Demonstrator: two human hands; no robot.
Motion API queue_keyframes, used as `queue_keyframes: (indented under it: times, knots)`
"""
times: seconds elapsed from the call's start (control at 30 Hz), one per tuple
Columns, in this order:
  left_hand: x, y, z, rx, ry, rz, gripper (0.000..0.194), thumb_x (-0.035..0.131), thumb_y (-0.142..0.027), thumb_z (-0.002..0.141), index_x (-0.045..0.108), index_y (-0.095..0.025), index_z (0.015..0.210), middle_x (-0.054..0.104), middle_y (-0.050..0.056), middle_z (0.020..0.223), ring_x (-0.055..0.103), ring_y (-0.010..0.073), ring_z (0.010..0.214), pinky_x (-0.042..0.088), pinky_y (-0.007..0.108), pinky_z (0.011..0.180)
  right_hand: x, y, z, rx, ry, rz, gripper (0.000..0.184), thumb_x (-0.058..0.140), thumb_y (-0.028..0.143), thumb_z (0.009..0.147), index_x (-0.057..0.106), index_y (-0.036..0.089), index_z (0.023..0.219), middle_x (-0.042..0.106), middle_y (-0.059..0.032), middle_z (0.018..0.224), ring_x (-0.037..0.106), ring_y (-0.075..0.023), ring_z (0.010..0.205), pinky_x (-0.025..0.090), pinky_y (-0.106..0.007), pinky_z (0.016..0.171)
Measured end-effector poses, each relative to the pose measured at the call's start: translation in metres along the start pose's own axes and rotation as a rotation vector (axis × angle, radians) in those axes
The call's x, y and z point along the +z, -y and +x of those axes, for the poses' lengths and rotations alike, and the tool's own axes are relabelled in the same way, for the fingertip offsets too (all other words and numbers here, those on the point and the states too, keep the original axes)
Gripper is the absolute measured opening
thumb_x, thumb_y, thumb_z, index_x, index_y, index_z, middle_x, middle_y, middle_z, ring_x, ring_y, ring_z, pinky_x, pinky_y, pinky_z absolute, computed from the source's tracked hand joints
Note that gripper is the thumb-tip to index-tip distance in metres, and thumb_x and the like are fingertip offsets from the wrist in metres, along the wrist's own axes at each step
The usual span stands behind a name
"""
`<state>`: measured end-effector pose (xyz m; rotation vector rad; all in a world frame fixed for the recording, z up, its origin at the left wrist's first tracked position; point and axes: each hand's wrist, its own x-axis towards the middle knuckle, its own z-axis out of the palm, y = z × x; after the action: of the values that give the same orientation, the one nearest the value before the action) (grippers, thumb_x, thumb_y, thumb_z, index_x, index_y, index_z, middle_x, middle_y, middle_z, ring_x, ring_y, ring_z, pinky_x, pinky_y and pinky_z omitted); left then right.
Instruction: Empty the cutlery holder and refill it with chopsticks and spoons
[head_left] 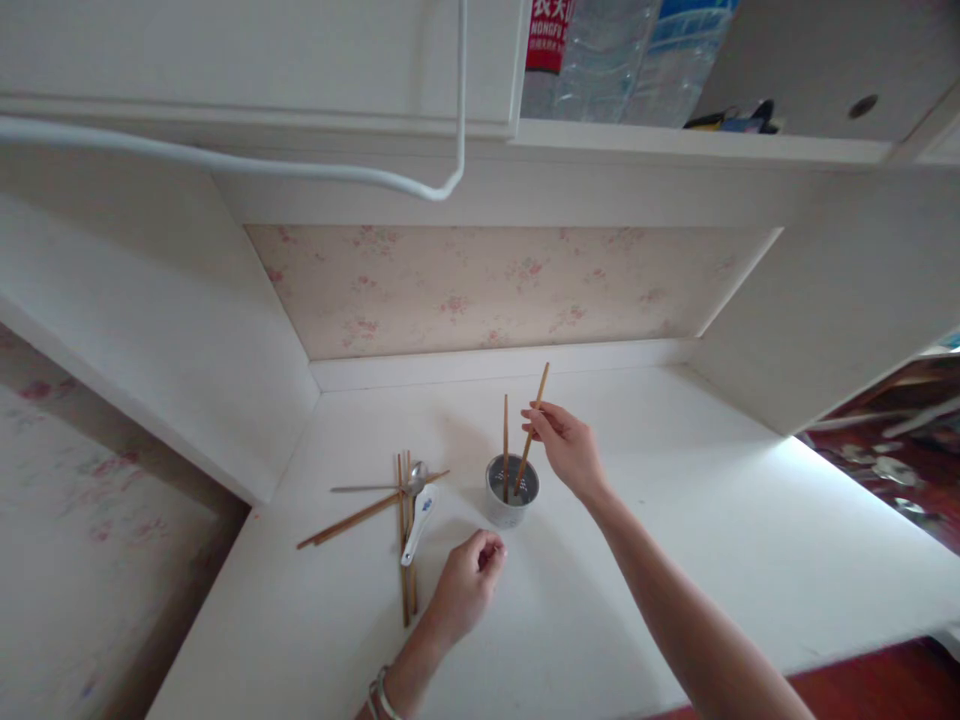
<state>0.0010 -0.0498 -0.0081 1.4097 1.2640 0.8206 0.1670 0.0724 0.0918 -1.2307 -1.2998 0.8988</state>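
My right hand (568, 447) pinches a wooden chopstick (538, 402) whose lower end stands inside a small metal holder cup (511, 492) on the white desk (675, 540). A second chopstick (505, 440) stands upright in the same cup. My left hand (466, 586) rests on the desk just in front of the cup, fingers curled in, nothing visible in them. To its left lie several loose chopsticks (375, 510), a metal spoon (390, 485) and a white ceramic spoon (420, 520).
A floral back panel (495, 290) and white side walls close in the desk nook. A white cable (300, 170) hangs overhead. Water bottles (622, 60) stand on the shelf above. Red floor (885, 430) shows at right.
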Motion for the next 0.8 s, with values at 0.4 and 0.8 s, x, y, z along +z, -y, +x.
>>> queue_keyframes:
  times: [0.4, 0.8]
  knots:
    - [0.001, -0.003, -0.001, 0.016, -0.017, 0.047, 0.029, 0.045, -0.041, 0.088, 0.06, -0.017, 0.086, 0.058, 0.001, 0.069, 0.05, 0.0133, 0.061, 0.036, 0.024, 0.06, 0.009, -0.008, -0.02, -0.071, 0.116, -0.443, 0.033, 0.045, 0.045, 0.091, 0.07, 0.025, 0.1, 0.073, 0.0001, 0.081, 0.067, -0.0165, 0.075, 0.049, -0.025, 0.069]
    - [0.002, -0.002, -0.002, 0.055, -0.011, 0.115, 0.028, 0.042, -0.039, 0.09, 0.059, -0.018, 0.085, 0.06, 0.001, 0.071, 0.052, 0.0141, 0.065, 0.037, 0.024, 0.062, 0.012, -0.011, -0.021, -0.088, 0.126, -0.474, 0.036, 0.041, 0.047, 0.092, 0.07, 0.026, 0.097, 0.07, 0.0027, 0.072, 0.063, -0.0141, 0.065, 0.043, -0.021, 0.061]
